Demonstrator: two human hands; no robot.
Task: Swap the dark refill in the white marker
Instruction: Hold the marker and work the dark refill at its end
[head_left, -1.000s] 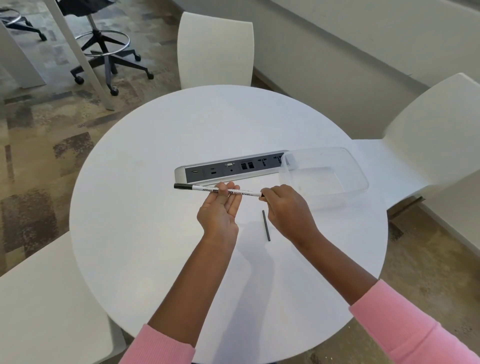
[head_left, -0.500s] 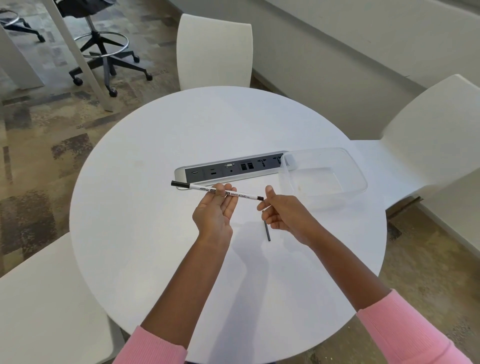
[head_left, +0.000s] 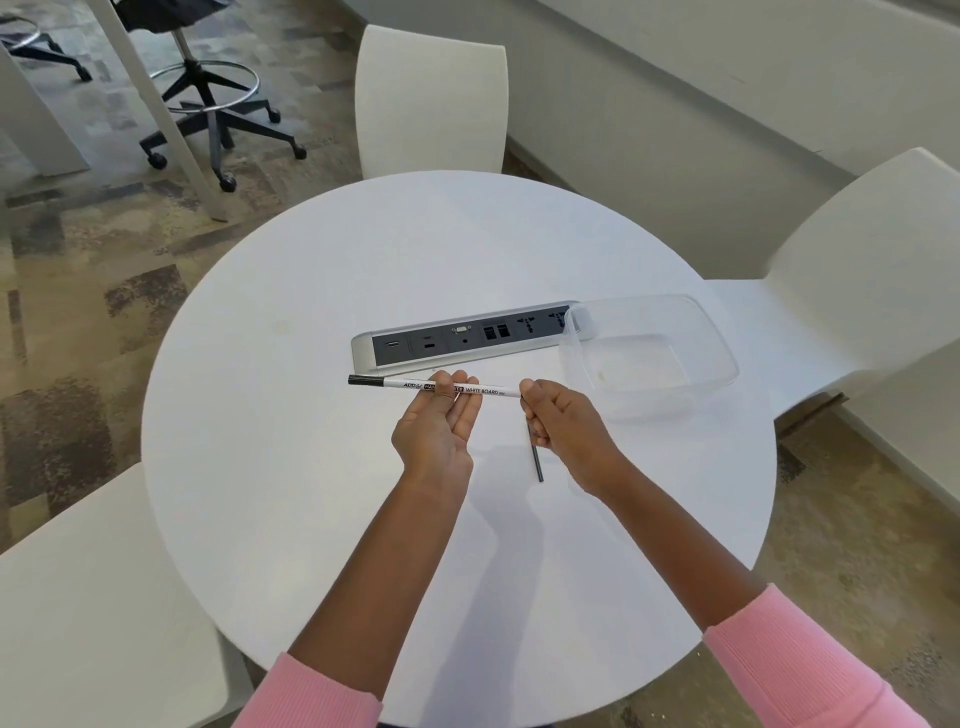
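The left hand (head_left: 439, 431) pinches the marker (head_left: 483, 391) mid-barrel, its black tip left of the grip. The right hand (head_left: 566, 421), fingers curled, meets the other end; I cannot tell if it pinches. The refill (head_left: 537, 462) lies on the table (head_left: 311, 519) beneath that hand.

White marker (head_left: 478, 389) barrel: "ADD", "WHITE BOARD"; middle word partly hidden.

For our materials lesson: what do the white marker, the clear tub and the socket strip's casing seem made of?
The white marker looks plastic: smooth barrel, printed lettering. The clear tub is probably plastic too: see-through, rounded moulded corners. The socket strip casing looks like metal, silver-grey with a dull sheen, though it could be painted plastic.
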